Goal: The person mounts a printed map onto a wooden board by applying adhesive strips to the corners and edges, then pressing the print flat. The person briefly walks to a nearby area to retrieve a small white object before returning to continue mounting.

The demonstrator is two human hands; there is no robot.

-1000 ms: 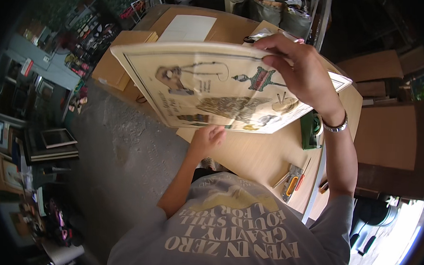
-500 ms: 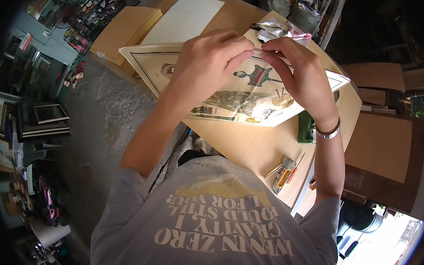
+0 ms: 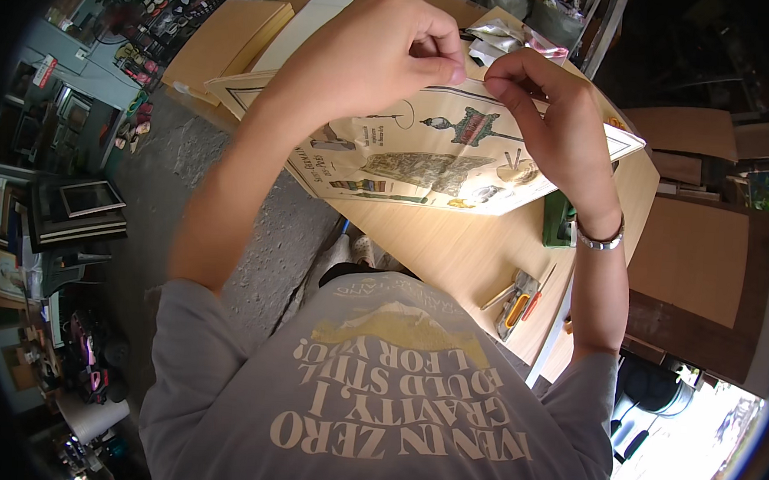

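Note:
A cream illustrated print (image 3: 380,157) with a dark border line and small coloured drawings is tilted up over the wooden table. At its upper edge my right hand (image 3: 558,110) pinches the print between thumb and fingers. My left hand (image 3: 386,53) is beside it at the same edge, its thumb and curled fingers pressed together. Whatever lies in that left pinch is too small or hidden to make out. The print's back and the table part behind it are out of sight.
On the pale wooden table (image 3: 402,232) are a green box-like object (image 3: 558,221) and a cutter-like tool with orange (image 3: 515,309). Brown boards (image 3: 225,40), a white sheet (image 3: 327,11) and crumpled silvery wrapping (image 3: 499,39) lie beyond. Stacked frames (image 3: 82,211) stand left.
My left hand has risen, its elbow swinging out to the left. More of the print's left drawings now show. My right hand stays pinched at the edge, shifted slightly.

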